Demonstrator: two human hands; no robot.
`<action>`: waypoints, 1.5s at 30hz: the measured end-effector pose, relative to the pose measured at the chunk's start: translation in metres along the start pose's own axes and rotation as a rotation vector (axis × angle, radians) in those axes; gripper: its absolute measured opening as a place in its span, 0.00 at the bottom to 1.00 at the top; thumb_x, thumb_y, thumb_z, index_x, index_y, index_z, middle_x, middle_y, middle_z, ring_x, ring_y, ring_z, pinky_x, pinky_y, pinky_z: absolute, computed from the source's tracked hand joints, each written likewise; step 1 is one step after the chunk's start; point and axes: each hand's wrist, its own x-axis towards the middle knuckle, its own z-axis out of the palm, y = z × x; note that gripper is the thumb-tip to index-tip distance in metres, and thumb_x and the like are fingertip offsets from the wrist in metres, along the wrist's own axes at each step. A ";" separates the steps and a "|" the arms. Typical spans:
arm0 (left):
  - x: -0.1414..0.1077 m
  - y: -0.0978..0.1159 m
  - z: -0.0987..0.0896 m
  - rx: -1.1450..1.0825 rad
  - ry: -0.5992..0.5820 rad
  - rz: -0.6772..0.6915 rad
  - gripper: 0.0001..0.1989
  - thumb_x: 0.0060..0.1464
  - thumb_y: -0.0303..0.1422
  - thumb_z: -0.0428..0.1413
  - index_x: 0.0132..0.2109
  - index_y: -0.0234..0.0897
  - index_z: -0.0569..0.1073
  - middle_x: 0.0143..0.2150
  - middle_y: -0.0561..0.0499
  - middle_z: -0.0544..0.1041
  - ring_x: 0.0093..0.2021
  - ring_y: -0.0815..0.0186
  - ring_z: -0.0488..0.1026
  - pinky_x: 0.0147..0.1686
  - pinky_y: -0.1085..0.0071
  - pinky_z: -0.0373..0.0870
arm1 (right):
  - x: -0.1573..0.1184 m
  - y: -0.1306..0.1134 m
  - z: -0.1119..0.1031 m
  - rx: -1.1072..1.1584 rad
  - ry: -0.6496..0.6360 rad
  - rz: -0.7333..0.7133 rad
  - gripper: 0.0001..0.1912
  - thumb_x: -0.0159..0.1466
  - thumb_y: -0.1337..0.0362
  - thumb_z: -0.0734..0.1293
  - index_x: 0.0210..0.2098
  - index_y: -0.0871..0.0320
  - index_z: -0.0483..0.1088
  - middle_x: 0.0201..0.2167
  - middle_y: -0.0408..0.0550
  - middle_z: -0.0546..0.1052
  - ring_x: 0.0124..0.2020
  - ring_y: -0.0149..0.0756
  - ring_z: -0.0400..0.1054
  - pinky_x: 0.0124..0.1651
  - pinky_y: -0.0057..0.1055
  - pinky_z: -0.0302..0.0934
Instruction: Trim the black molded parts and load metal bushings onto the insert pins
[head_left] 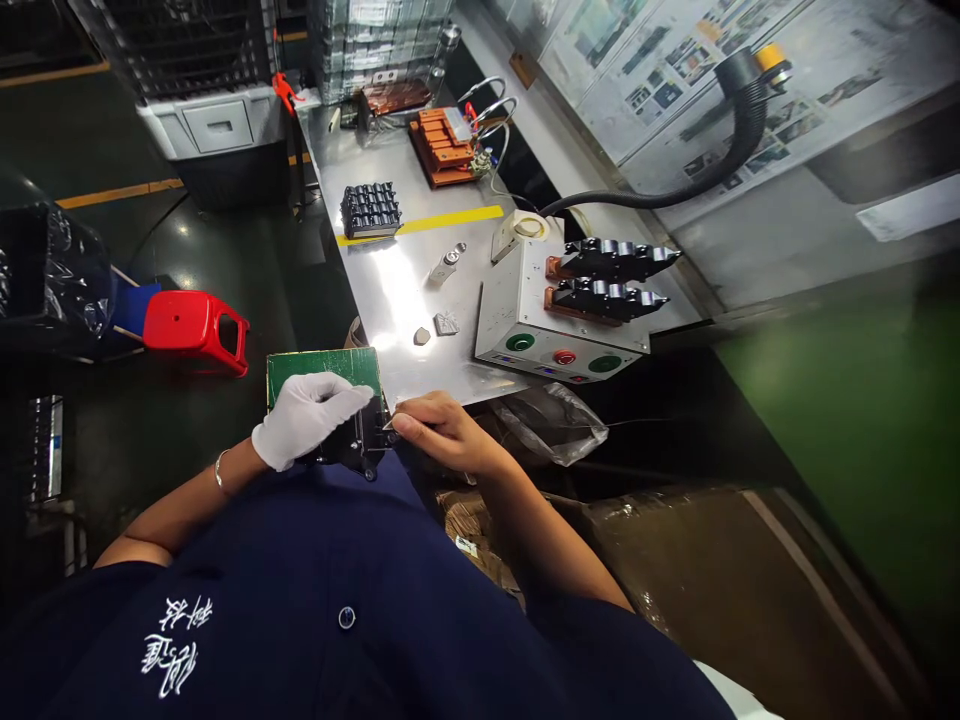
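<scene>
My left hand (311, 415), in a white glove, grips a glossy black moulded part (364, 440) in front of my torso. Behind the part is a green board (322, 365) with worn edges. My right hand (442, 430) is bare. Its thumb and forefinger are pinched together at the right edge of the black part, around a thin pointed thing (388, 424) too small to name. The glove covers much of the part's left side.
A metal table (457, 375) bears a white machine (517, 300) with black parts on top, an orange fixture (446, 145), a block of black parts (371, 208) and a small bottle (448, 263). A red stool (195, 325) stands left; a plastic bag (559, 425) hangs below the table.
</scene>
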 end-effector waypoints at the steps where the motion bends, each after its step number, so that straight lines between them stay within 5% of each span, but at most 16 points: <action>1: 0.000 0.001 0.000 0.018 -0.018 0.024 0.16 0.50 0.43 0.60 0.22 0.35 0.73 0.20 0.53 0.72 0.23 0.71 0.65 0.23 0.74 0.63 | -0.002 0.001 -0.002 0.083 -0.067 -0.012 0.23 0.70 0.57 0.57 0.19 0.57 0.55 0.15 0.37 0.56 0.17 0.23 0.51 0.22 0.25 0.46; 4: 0.001 0.005 -0.004 0.091 -0.034 0.141 0.15 0.50 0.40 0.60 0.22 0.36 0.74 0.20 0.53 0.72 0.22 0.70 0.66 0.24 0.73 0.63 | -0.008 0.002 -0.005 0.230 -0.103 -0.051 0.24 0.71 0.54 0.55 0.22 0.58 0.62 0.15 0.38 0.62 0.17 0.24 0.57 0.22 0.24 0.51; 8: 0.005 0.008 -0.008 0.134 -0.058 0.244 0.13 0.51 0.37 0.59 0.22 0.36 0.74 0.20 0.52 0.74 0.22 0.70 0.68 0.24 0.74 0.65 | -0.006 -0.003 -0.002 -0.089 0.058 -0.107 0.22 0.69 0.49 0.58 0.27 0.59 0.65 0.19 0.39 0.63 0.20 0.25 0.57 0.25 0.24 0.50; 14: 0.005 0.007 -0.005 0.101 -0.067 0.307 0.14 0.51 0.36 0.59 0.21 0.35 0.73 0.19 0.53 0.73 0.20 0.71 0.66 0.21 0.75 0.63 | 0.001 -0.005 0.003 -0.353 0.025 -0.185 0.27 0.64 0.43 0.62 0.21 0.58 0.57 0.20 0.38 0.56 0.21 0.24 0.51 0.24 0.25 0.44; 20: 0.004 -0.005 -0.005 0.066 0.015 0.195 0.15 0.50 0.40 0.60 0.22 0.35 0.73 0.20 0.53 0.73 0.23 0.70 0.67 0.24 0.74 0.64 | 0.000 -0.006 0.004 -0.558 0.063 -0.155 0.29 0.67 0.44 0.59 0.19 0.58 0.54 0.19 0.38 0.56 0.20 0.24 0.50 0.24 0.26 0.43; 28: 0.004 -0.007 0.006 -0.073 0.190 0.052 0.19 0.51 0.44 0.59 0.21 0.35 0.70 0.19 0.56 0.67 0.22 0.72 0.60 0.25 0.73 0.60 | 0.004 0.000 0.009 -0.831 0.313 -0.227 0.30 0.68 0.42 0.52 0.26 0.59 0.66 0.22 0.44 0.65 0.24 0.28 0.58 0.28 0.28 0.48; 33: 0.004 -0.006 0.010 -0.120 0.246 0.005 0.22 0.50 0.46 0.60 0.20 0.35 0.67 0.19 0.57 0.63 0.22 0.73 0.57 0.23 0.74 0.57 | 0.004 0.000 0.008 -0.920 0.334 -0.221 0.31 0.69 0.43 0.51 0.23 0.59 0.64 0.22 0.44 0.64 0.24 0.29 0.57 0.28 0.29 0.47; 38: 0.003 -0.009 0.010 -0.141 0.242 -0.021 0.21 0.49 0.47 0.61 0.21 0.35 0.69 0.19 0.57 0.64 0.22 0.73 0.57 0.23 0.74 0.56 | 0.005 -0.002 0.006 -0.799 0.272 -0.172 0.29 0.70 0.45 0.51 0.20 0.58 0.57 0.20 0.42 0.61 0.22 0.27 0.52 0.26 0.29 0.44; 43: 0.007 -0.008 0.010 -0.196 0.223 -0.059 0.23 0.46 0.49 0.63 0.20 0.35 0.67 0.18 0.57 0.63 0.21 0.74 0.57 0.21 0.74 0.54 | 0.001 -0.002 -0.002 -0.304 -0.095 -0.117 0.28 0.70 0.45 0.52 0.22 0.57 0.56 0.18 0.38 0.59 0.19 0.24 0.54 0.24 0.24 0.48; 45: 0.012 -0.006 0.011 -0.278 0.233 -0.142 0.26 0.43 0.52 0.63 0.19 0.36 0.64 0.17 0.58 0.61 0.20 0.75 0.56 0.19 0.74 0.53 | 0.000 -0.002 0.000 -0.248 0.022 -0.107 0.26 0.72 0.48 0.50 0.25 0.57 0.60 0.20 0.40 0.63 0.21 0.25 0.58 0.26 0.24 0.52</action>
